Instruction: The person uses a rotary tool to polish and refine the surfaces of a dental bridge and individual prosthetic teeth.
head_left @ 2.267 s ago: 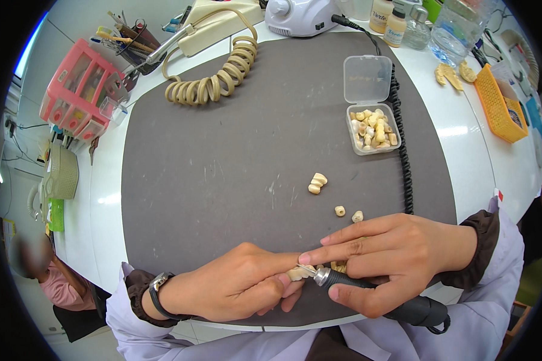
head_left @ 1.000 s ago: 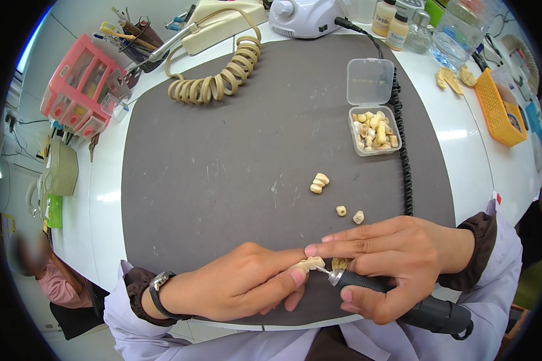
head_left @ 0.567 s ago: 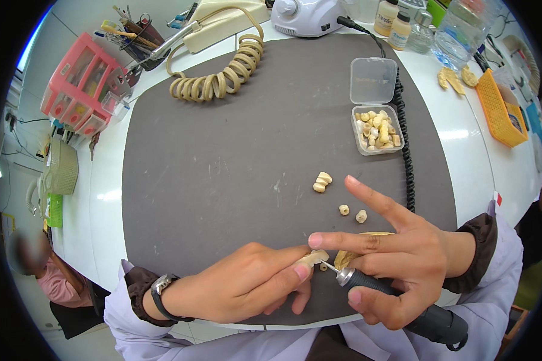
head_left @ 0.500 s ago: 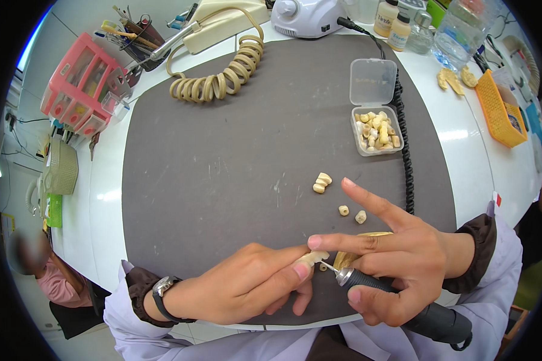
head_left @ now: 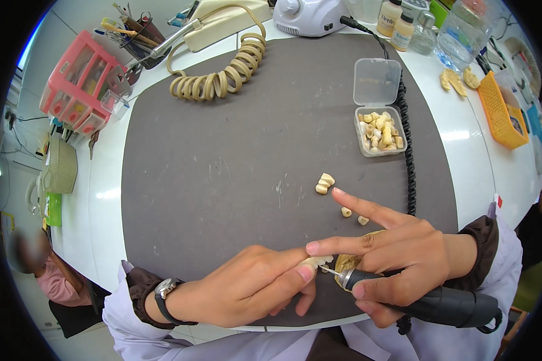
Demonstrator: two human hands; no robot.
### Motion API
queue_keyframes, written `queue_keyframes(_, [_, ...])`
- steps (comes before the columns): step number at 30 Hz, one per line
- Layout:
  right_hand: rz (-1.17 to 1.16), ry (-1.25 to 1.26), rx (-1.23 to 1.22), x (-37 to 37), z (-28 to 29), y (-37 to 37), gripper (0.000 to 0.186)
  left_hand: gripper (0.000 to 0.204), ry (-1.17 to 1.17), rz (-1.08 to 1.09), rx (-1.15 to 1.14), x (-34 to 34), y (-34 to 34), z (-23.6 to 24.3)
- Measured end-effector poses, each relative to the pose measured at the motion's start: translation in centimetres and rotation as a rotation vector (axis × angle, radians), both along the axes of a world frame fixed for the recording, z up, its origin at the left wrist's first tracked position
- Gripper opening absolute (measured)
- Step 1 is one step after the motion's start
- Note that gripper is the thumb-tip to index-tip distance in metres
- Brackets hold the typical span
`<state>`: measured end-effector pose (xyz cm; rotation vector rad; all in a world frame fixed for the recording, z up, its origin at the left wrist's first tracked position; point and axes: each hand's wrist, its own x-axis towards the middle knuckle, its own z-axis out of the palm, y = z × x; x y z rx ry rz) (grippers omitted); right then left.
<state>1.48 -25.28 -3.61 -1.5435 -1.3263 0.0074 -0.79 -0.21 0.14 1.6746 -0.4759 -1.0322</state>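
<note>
My left hand [head_left: 244, 289] holds a small cream dental piece [head_left: 317, 261] in its fingers near the mat's front edge. My right hand [head_left: 406, 262] grips a black rotary handpiece [head_left: 448, 307], whose thin metal tip reaches to the piece. My right middle finger rests beside my left fingertips, while the index finger stretches out above. A yellowish cast [head_left: 346, 262], partly hidden, lies behind the handpiece. Just beyond are two small loose tooth-like pieces [head_left: 346, 212] and a joined block of cream pieces [head_left: 324, 183].
A lidded plastic box [head_left: 380, 132] of tooth pieces sits right on the grey mat [head_left: 235, 156], by a black coiled cord [head_left: 411, 174]. A beige coiled hose [head_left: 217, 81], drill unit [head_left: 307, 18], pink drawers [head_left: 84, 84] and orange basket [head_left: 500, 111] edge the workspace. A seated person [head_left: 60, 277] is at left.
My right index finger has lifted away from the middle finger, then lowered slightly. The handpiece has swung to a flatter angle, and more of the yellowish cast shows.
</note>
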Motion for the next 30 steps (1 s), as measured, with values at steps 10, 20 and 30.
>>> queue_keyframes(10, [-0.394, -0.055, -0.073, -2.1, 2.0, 1.3, 0.015, 0.038, 0.02, 0.045, 0.028, 0.1, -0.3, 0.7])
queue_keyframes(20, [-0.261, -0.334, -0.303, -1.2, 3.5, 1.1, 0.025, 0.037, 0.011, 0.048, 0.012, 0.2, -0.3, 0.4])
queue_keyframes(30, [-0.289, -0.4, -0.138, -1.0, 0.5, 1.4, 0.031, 0.038, 0.024, 0.042, 0.002, 0.1, -0.2, 0.4])
